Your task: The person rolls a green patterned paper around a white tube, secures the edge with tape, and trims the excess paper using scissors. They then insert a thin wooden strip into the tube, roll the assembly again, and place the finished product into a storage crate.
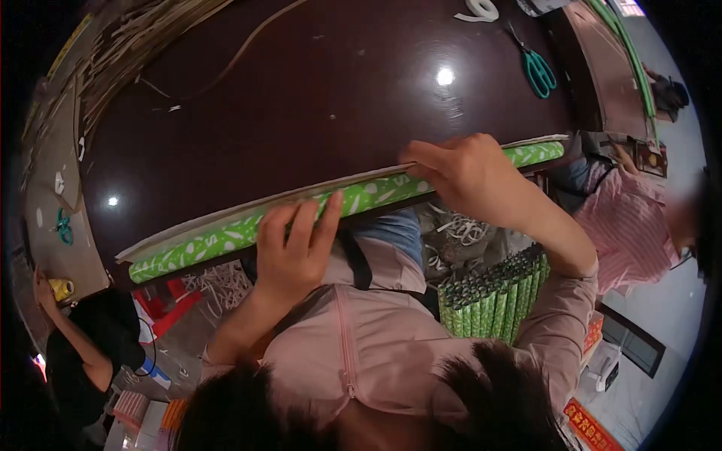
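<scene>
A long green roll with a white leaf pattern (218, 242) lies along the near edge of the dark table. A pale, thin strip (259, 201) runs along its far side. My left hand (293, 248) rests on the roll left of its middle, fingers stretched and apart over the green surface. Farther right, my right hand (470, 180) bends over the roll, thumb and forefinger pinched at the pale strip. The spot between those fingertips is partly hidden.
Teal-handled scissors (538, 73) and a white tape roll (479, 9) lie on the dark table (301, 105). Thin brown strips (124, 52) pile at the far left. Several finished green rolls (492, 297) stand below the table. Co-workers sit on both sides, one in a striped shirt (628, 225).
</scene>
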`<state>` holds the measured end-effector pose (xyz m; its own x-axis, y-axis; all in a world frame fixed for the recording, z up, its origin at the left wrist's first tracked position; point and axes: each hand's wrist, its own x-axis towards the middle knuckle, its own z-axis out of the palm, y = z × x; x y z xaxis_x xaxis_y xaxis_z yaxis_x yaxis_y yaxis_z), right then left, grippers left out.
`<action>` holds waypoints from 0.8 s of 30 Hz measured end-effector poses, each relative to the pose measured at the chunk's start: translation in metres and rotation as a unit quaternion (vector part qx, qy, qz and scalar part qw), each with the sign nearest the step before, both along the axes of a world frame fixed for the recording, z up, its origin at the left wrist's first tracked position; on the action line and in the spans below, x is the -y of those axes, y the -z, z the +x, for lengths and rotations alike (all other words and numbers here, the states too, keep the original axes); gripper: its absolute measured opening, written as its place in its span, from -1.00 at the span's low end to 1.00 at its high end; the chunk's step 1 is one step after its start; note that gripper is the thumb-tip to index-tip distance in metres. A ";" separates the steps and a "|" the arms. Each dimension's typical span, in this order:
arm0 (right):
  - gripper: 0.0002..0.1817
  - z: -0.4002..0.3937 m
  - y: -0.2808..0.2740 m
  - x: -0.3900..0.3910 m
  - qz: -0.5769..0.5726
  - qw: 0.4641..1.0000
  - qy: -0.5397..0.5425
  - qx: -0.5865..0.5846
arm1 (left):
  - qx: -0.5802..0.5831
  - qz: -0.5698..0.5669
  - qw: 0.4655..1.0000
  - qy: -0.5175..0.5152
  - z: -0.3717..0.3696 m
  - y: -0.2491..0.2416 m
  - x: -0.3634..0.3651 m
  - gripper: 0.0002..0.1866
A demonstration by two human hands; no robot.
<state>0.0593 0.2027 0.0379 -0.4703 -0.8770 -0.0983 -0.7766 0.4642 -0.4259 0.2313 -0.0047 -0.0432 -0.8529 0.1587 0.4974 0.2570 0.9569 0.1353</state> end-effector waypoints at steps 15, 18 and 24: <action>-0.63 0.046 0.025 -0.015 -0.091 0.974 -0.028 -0.206 | -0.097 -0.004 0.993 0.066 0.023 -0.021 -0.015 -0.76; -0.54 0.060 0.035 -0.010 -0.114 0.963 -0.008 -0.245 | 0.076 -0.048 0.996 -0.007 -0.007 -0.046 -0.018 -0.45; -0.58 0.082 0.065 0.008 -0.213 0.930 0.058 -0.292 | 0.122 -0.088 0.989 -0.005 -0.030 -0.035 -0.031 -0.59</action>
<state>0.1412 0.1951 -0.0268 -0.4277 -0.7180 0.5492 -0.8888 0.4446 -0.1110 0.2018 0.0262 -0.0083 -0.9462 0.2152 0.2416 0.2272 0.9736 0.0225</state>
